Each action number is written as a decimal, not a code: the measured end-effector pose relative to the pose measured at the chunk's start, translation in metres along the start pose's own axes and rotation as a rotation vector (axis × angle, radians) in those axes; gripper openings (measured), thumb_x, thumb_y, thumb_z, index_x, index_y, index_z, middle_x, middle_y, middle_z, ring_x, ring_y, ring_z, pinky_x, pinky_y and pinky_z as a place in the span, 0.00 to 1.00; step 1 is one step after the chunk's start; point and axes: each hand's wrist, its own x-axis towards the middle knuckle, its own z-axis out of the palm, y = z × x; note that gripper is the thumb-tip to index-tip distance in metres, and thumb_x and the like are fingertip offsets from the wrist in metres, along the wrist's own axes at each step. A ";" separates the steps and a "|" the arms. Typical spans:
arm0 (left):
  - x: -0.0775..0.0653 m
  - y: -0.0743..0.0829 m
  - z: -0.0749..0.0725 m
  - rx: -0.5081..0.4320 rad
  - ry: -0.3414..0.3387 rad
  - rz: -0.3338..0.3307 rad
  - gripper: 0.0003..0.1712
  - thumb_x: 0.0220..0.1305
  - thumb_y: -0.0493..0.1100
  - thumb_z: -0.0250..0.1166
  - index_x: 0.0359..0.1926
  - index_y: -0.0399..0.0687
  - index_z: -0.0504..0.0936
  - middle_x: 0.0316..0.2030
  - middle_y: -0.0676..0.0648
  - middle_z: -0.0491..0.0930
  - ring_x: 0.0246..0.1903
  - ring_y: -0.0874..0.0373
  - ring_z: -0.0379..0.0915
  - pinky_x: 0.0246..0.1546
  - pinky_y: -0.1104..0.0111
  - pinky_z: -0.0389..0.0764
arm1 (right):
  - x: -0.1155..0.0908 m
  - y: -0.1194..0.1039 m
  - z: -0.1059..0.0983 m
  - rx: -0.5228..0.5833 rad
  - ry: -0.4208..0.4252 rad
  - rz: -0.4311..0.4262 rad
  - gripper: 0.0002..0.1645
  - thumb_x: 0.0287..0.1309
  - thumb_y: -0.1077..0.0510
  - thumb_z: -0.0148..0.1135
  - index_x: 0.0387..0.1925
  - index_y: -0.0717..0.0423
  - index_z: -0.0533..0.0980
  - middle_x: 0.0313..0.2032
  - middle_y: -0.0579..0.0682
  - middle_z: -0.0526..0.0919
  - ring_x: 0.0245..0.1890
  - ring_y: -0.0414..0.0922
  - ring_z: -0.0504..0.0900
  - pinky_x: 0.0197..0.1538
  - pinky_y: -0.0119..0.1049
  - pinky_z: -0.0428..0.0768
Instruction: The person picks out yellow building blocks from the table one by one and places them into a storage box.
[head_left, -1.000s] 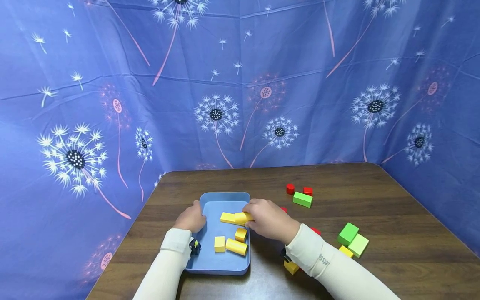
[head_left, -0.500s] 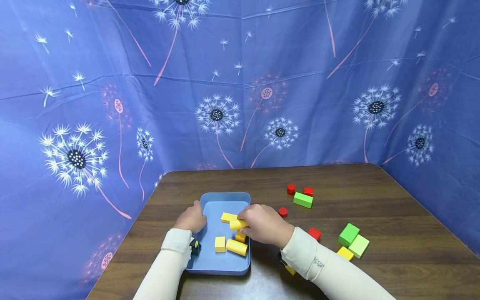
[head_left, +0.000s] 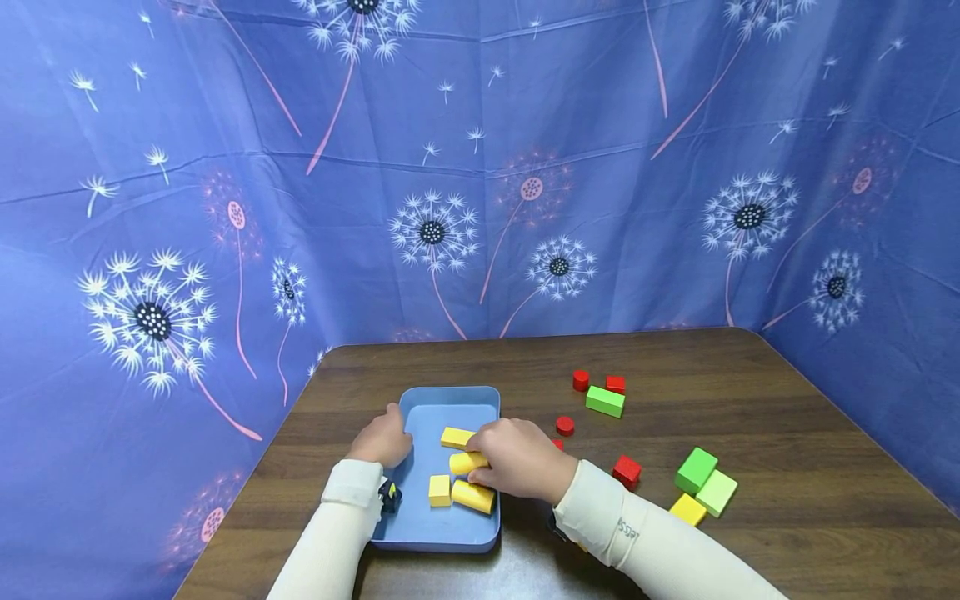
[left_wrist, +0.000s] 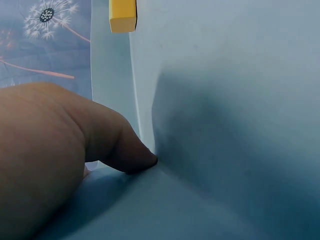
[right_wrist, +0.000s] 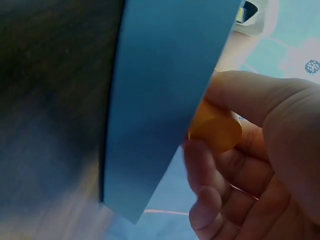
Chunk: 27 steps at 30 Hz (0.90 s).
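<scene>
Yellow cylinder (head_left: 467, 463) sits pinched between the thumb and fingers of my right grip (head_left: 519, 458), above the blue tray (head_left: 420, 533) and near its three-o'clock wall. My left grip (head_left: 381, 437) holds the tray's nine-o'clock wall, thumb bent over to the inner side.

Crowding is my main worry. A second yellow cylinder (head_left: 473, 497) lies at six o'clock from my piece, a yellow cube (head_left: 440, 491) at half past seven; I can't tell whether what I hold touches either. Dropped on its neighbour, I judge, it could roll or knock the cube aside. If my right wrist catches the tray's wall, everything inside might jolt, the more so should my left grip slacken.

A flat yellow block (head_left: 457, 437) lies at eleven o'clock, partly behind my fingers. Outside, on the wooden surface (head_left: 450, 360), a red disc (head_left: 565, 426) and a lime block (head_left: 605, 402) lie towards two o'clock, a red cube (head_left: 627, 472) at three. My right sleeve (head_left: 637, 525), reaching out at four, hides whatever lies beneath.
</scene>
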 end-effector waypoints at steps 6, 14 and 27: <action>0.000 0.000 0.001 -0.004 -0.003 0.000 0.40 0.65 0.43 0.54 0.68 0.26 0.46 0.55 0.29 0.71 0.46 0.40 0.73 0.46 0.42 0.75 | 0.001 -0.002 0.005 -0.011 0.001 -0.013 0.20 0.47 0.41 0.71 0.41 0.44 0.83 0.31 0.37 0.82 0.25 0.32 0.70 0.27 0.30 0.76; -0.001 0.001 -0.001 -0.005 -0.003 0.001 0.40 0.65 0.43 0.54 0.68 0.26 0.46 0.55 0.29 0.70 0.46 0.40 0.73 0.45 0.42 0.75 | 0.002 -0.005 0.007 -0.017 0.024 -0.027 0.19 0.47 0.41 0.71 0.40 0.44 0.84 0.28 0.38 0.77 0.25 0.33 0.68 0.25 0.28 0.74; 0.000 -0.001 0.000 -0.014 -0.003 0.002 0.39 0.65 0.43 0.54 0.68 0.27 0.47 0.56 0.29 0.69 0.47 0.40 0.72 0.46 0.42 0.75 | 0.004 -0.009 0.008 -0.022 0.011 -0.011 0.17 0.49 0.43 0.70 0.40 0.43 0.84 0.27 0.38 0.74 0.24 0.34 0.67 0.22 0.28 0.71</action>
